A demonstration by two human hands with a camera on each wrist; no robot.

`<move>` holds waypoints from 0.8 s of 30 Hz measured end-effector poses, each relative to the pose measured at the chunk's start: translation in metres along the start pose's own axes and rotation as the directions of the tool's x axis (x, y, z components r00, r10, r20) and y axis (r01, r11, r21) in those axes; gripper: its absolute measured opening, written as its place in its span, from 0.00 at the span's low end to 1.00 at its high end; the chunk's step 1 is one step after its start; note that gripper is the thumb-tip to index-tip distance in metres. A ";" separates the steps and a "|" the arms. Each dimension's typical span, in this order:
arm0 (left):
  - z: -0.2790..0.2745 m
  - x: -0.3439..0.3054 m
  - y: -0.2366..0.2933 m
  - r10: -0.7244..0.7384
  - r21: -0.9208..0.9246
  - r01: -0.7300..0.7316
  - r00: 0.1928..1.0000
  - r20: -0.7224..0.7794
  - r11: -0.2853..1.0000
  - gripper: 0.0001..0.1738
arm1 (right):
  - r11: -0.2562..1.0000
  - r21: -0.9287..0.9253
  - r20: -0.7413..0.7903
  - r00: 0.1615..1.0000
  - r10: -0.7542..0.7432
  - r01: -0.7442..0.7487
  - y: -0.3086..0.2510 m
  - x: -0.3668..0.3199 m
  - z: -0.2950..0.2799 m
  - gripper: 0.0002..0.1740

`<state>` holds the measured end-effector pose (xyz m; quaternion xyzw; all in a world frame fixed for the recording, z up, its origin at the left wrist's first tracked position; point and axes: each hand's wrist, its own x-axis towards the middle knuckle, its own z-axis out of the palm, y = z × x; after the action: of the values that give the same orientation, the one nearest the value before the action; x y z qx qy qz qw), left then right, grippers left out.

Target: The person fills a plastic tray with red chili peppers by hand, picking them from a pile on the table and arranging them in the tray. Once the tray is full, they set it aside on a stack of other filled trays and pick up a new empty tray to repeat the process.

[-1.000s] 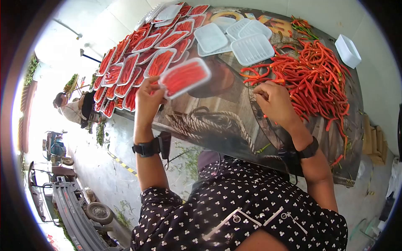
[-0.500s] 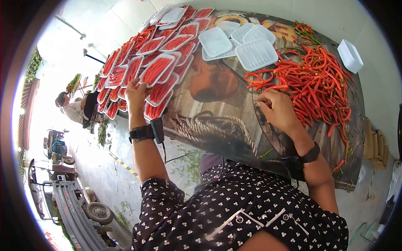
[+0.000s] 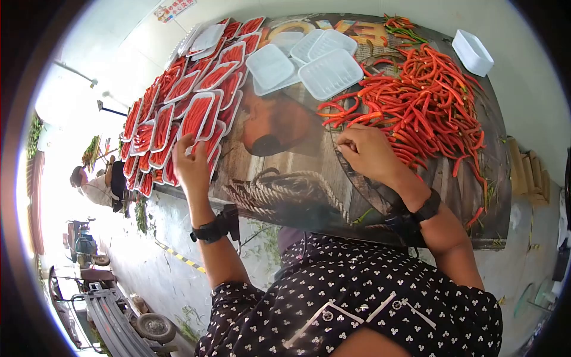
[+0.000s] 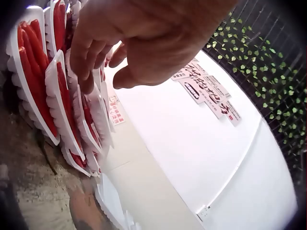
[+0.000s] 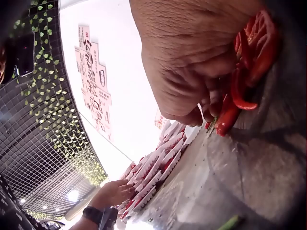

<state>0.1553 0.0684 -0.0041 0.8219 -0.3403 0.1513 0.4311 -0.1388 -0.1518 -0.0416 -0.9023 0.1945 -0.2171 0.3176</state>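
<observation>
My left hand [image 3: 193, 169] is at the near end of a white foam tray of red chili peppers [image 3: 198, 116], which lies on top of other filled trays. In the left wrist view, its fingers [image 4: 86, 67] are loosely bent beside the tray edges, with no tray between finger and thumb. Over the table, at the near left edge of a large heap of red chili peppers [image 3: 428, 101], is my right hand [image 3: 370, 156]. Its fingers are loosely curled, and a few chilies [image 5: 230, 115] lie close to the fingertips in the right wrist view.
Unfilled white trays [image 3: 331, 74] lie at the table's far middle. A stack of white trays [image 3: 473, 53] stands at the far right corner. Filled trays [image 3: 143, 137] crowd the left side. Beyond the left edge are another person [image 3: 95, 184] and a parked cart [image 3: 119, 321].
My left hand has carried the filled tray leftward, laid it on the other trays and let go of it. The right hand has stayed beside the chili heap.
</observation>
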 end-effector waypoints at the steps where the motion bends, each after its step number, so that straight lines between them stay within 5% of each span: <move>1: 0.008 -0.001 0.018 0.127 0.059 -0.130 0.991 0.042 0.990 0.17 | 1.000 0.005 -0.004 1.000 -0.011 0.011 0.000 0.000 0.001 0.06; 3: 0.024 0.000 0.061 0.004 0.023 -0.009 0.972 0.235 1.000 0.15 | 1.000 0.005 -0.012 1.000 -0.017 0.017 0.002 -0.001 0.003 0.06; 5: 0.047 0.006 0.081 0.118 -0.097 -0.093 0.949 0.294 0.991 0.16 | 0.998 0.015 -0.064 0.996 -0.055 0.056 0.004 -0.003 0.004 0.06; 7: 0.069 0.016 0.096 0.304 -0.078 -0.304 0.828 0.471 0.949 0.19 | 0.997 0.002 -0.066 0.995 -0.074 0.074 0.004 -0.004 0.003 0.06; 10: 0.105 0.031 0.106 0.404 -0.177 -0.374 0.714 0.572 0.910 0.21 | 0.994 -0.027 -0.068 0.992 -0.108 0.107 0.005 -0.006 0.003 0.06; 14: 0.158 0.044 0.096 0.306 -0.226 -0.206 0.642 0.703 0.952 0.26 | 0.997 -0.066 0.022 0.999 -0.043 0.045 0.000 -0.005 -0.001 0.06; 21: 0.171 0.040 0.106 0.369 -0.175 -0.341 0.664 0.651 0.924 0.21 | 0.991 -0.077 -0.062 0.991 -0.118 0.113 0.003 -0.007 0.005 0.07; 23: 0.158 0.042 0.103 0.156 -0.250 0.001 0.778 0.609 0.968 0.18 | 0.989 -0.095 -0.061 0.992 -0.115 0.109 0.005 -0.007 0.005 0.07; 24: 0.150 0.044 0.100 0.156 -0.251 0.003 0.777 0.610 0.968 0.18 | 0.990 -0.097 -0.059 0.992 -0.113 0.107 0.005 -0.007 0.005 0.07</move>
<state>0.1110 -0.1122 -0.0071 0.7528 -0.5129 -0.1541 0.3826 -0.1433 -0.1496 -0.0498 -0.9180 0.1646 -0.2540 0.2562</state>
